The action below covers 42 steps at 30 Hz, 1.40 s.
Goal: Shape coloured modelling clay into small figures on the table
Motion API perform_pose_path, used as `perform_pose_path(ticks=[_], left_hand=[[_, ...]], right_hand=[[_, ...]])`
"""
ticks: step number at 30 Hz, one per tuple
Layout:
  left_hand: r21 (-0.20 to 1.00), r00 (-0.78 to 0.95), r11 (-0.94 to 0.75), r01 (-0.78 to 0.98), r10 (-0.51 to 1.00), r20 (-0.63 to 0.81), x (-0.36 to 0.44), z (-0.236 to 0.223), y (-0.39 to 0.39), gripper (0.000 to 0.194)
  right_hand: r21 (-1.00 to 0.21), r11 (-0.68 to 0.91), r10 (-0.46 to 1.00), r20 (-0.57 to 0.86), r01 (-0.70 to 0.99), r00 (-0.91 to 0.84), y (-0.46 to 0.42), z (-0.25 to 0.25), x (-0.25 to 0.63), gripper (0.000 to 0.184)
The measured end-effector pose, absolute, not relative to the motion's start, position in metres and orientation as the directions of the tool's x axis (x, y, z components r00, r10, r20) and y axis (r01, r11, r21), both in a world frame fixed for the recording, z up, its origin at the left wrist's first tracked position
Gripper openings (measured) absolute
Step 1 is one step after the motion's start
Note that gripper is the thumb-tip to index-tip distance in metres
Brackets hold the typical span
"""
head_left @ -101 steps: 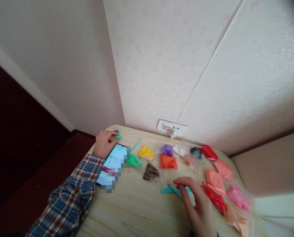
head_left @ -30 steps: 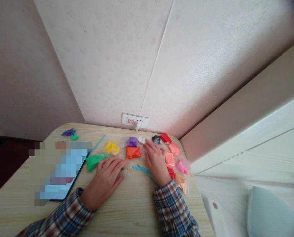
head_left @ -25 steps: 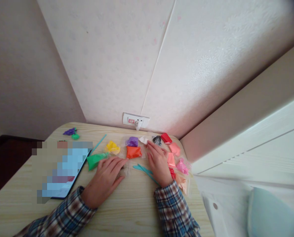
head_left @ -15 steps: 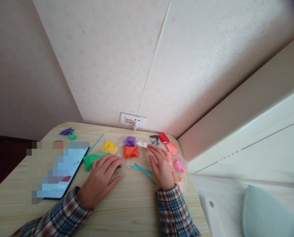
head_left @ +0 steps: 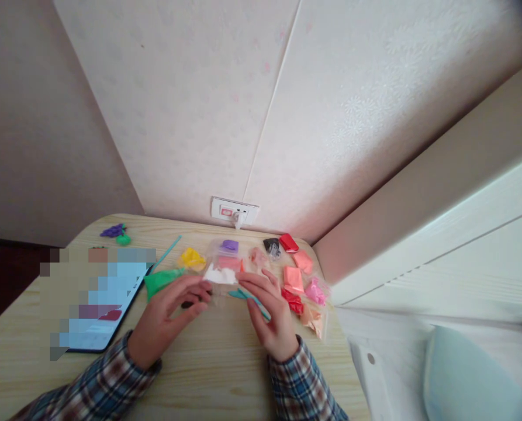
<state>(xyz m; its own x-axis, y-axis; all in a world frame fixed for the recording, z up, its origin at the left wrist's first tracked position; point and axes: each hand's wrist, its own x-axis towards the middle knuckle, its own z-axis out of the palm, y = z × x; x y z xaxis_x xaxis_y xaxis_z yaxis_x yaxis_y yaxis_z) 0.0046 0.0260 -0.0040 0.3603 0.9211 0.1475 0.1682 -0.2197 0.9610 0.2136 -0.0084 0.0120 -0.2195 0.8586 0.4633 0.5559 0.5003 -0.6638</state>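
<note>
Handling a white packet (head_left: 220,276) above the middle of a pale wood desk (head_left: 217,374), a person in plaid sleeves brings both hands in from the 6 o'clock side; the left hand (head_left: 162,318) meets the packet's 8 o'clock corner, its grip partly open with the thumb set apart from the curved fingers; the right hand (head_left: 272,313) has its fingertips at the 3 o'clock edge, its grip also partly open, thumb well off the index finger; whether either one pinches the plastic cannot be told.

Beyond the white packet at 12 o'clock lies a purple packet (head_left: 230,245); an orange packet (head_left: 242,266) shows in part from behind the white one; a yellow packet (head_left: 192,258) sits at 10 o'clock and a green packet (head_left: 158,282) at 9, near a phone (head_left: 123,292) blurred in part by pixelation; a dark packet (head_left: 186,304) peeks out at the left hand.

Two crossed turquoise tools (head_left: 243,294) lie at 4 o'clock, partly hidden by the right hand; a slim turquoise stick (head_left: 166,253) slants at 10, with a purple and green clay-like piece (head_left: 113,231) farther out; a black packet (head_left: 272,245) and a red packet (head_left: 288,242) rest side by side at 2; salmon, pink, deep red and peach packets cluster between 2 and 4; a wall socket (head_left: 235,211) with a plug in it shows at 12 o'clock, above the far edge.
</note>
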Motion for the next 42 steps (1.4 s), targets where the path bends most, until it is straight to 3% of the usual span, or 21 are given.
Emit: perform_pose_path(ticks=[3,6,17,20,24,27,32,38,42], left_hand=[[1.000,0.291,0.021,-0.008,0.957,-0.018,0.006,-0.001,0.028,0.037],[0.986,0.256,0.139,-0.096,0.960,-0.110,0.009,0.005,0.027,0.043],[0.977,0.259,0.197,-0.077,0.951,-0.171,0.005,0.001,0.028,0.033],[0.980,0.246,0.193,-0.049,0.953,-0.176,0.004,-0.002,0.029,0.035],[0.979,0.272,0.197,-0.053,0.946,-0.176,0.003,0.000,0.029,0.034],[0.985,0.305,0.170,-0.041,0.940,-0.150,0.004,0.001,0.029,0.026],[0.995,0.341,0.005,0.098,0.939,-0.038,0.005,-0.007,0.028,0.018],[0.955,0.314,-0.147,0.258,0.947,0.060,0.001,-0.006,0.030,0.018],[0.931,0.405,-0.255,0.261,0.904,0.134,0.001,0.002,0.030,0.013]], right_hand=[[-0.590,0.614,0.788,0.496,0.525,-0.364,-0.015,0.010,0.203,0.052],[-0.550,0.671,0.742,0.514,0.498,-0.431,-0.018,0.007,0.199,0.058],[-0.494,0.733,0.679,0.492,0.467,-0.544,-0.022,0.006,0.193,0.060],[-0.499,0.716,0.696,0.562,0.488,-0.447,-0.024,0.003,0.194,0.053],[-0.616,0.568,0.786,0.602,0.546,-0.138,-0.025,-0.003,0.191,0.038],[-0.719,0.482,0.817,0.576,0.500,0.041,-0.024,-0.006,0.187,0.027],[-0.800,0.389,0.898,0.439,0.457,0.003,-0.018,-0.009,0.185,0.002],[-0.805,0.356,0.921,0.387,0.474,-0.035,-0.016,-0.012,0.185,0.013],[-0.771,0.378,0.917,0.387,0.512,-0.094,-0.017,-0.013,0.185,0.015]])
